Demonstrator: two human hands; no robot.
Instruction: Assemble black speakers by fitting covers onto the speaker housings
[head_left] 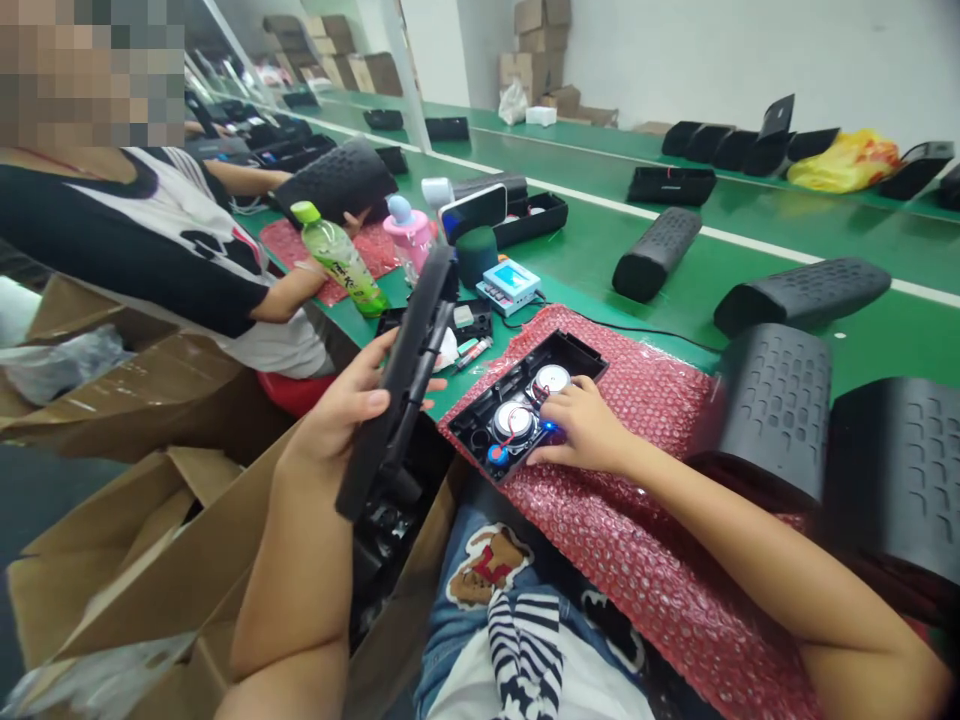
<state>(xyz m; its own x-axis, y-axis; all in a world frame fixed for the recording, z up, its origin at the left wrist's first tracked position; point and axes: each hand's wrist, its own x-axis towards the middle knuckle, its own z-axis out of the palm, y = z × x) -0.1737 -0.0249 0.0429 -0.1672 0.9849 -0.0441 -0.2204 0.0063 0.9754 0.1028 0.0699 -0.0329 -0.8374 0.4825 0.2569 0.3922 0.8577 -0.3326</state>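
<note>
My left hand point(349, 400) is wrapped round a long black plastic speaker cover point(401, 375), held up tilted above the table's edge. In front of me an opened black speaker housing point(480, 425) lies on red bubble wrap point(637, 390). Two round speaker drivers point(514, 424) with red wires sit in it, along with a small blue round part point(497, 455). My right hand point(585, 428) grips the near right side of the housing, its fingers bent over the edge and thumb below. A blue light point(550, 427) glows beside the fingertips.
Finished-looking black speakers point(772, 410) stand to the right. Behind the housing are a small device with a lit screen point(511, 284), a green bottle point(341, 262) and a pink cup point(409, 240). A co-worker point(202, 230) sits at left, above open cardboard boxes point(112, 540).
</note>
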